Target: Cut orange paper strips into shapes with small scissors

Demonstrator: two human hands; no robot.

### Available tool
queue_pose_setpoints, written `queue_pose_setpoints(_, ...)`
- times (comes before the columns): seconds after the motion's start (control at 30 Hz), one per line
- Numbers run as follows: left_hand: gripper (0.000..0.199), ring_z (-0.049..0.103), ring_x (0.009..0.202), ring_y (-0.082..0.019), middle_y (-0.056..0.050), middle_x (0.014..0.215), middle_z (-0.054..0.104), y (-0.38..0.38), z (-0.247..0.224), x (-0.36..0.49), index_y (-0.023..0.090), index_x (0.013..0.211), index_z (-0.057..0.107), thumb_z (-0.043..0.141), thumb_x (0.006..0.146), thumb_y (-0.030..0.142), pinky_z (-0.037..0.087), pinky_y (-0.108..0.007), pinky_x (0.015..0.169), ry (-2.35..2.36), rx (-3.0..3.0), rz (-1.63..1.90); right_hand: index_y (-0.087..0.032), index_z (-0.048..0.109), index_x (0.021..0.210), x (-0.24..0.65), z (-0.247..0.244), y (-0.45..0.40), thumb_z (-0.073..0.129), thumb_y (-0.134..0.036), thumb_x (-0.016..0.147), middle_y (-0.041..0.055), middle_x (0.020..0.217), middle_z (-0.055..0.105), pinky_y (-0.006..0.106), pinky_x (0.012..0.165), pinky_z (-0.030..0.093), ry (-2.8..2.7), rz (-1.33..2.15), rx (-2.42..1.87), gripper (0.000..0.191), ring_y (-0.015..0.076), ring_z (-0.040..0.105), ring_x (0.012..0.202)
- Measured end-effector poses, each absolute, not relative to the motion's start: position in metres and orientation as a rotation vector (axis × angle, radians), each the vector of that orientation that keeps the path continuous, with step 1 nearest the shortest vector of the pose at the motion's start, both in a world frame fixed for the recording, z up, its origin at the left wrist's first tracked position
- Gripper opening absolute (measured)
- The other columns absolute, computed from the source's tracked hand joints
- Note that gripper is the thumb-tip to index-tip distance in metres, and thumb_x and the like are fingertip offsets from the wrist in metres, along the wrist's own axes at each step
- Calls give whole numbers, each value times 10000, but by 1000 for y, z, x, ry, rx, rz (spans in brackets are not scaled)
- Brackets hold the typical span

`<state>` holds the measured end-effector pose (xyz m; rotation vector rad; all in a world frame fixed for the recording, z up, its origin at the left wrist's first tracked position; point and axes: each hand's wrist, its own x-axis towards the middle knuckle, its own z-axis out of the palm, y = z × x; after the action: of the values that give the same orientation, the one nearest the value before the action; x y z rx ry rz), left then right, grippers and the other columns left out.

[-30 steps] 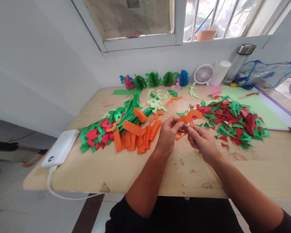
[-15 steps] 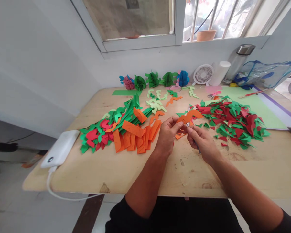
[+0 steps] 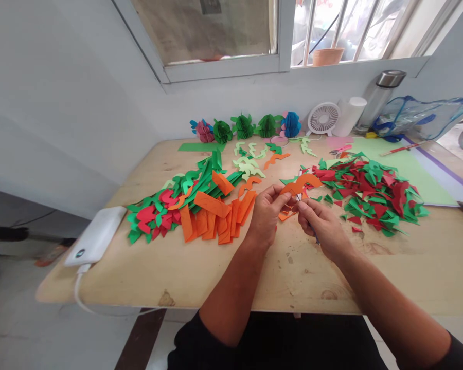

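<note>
My left hand pinches an orange paper cutout with a wavy, curved outline, held just above the table. In my right hand is a pair of scissors, mostly hidden by the fingers; a bit of blue handle shows below the palm, and the tips meet the paper close to my left fingertips. Orange scraps lie beneath my hands. To the left are several folded orange paper pieces, beside green strips and red cutouts.
A heap of red and green scraps lies on the right. Paper honeycomb figures line the wall, near a small fan, a bottle and a clear pouch. A white power bank with a cable sits at the left edge.
Almost nothing differs. The fingers and the scissors at the orange paper have shifted very slightly; both hands keep their hold.
</note>
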<state>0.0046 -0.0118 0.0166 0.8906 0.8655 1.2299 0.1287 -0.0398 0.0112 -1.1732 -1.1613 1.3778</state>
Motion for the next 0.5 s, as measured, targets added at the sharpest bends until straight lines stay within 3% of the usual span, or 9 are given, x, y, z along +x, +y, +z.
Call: queue_pose_setpoints(0.5, 124, 557, 590, -108, 10, 621, 609, -12, 18, 4, 170, 706, 598, 653, 678, 277, 455, -263, 644, 868, 881, 1225, -192, 507, 694, 128, 12, -41, 618, -601, 761, -71, 494, 377, 226, 393, 169, -1168, 1384, -1176, 429, 67, 272, 428)
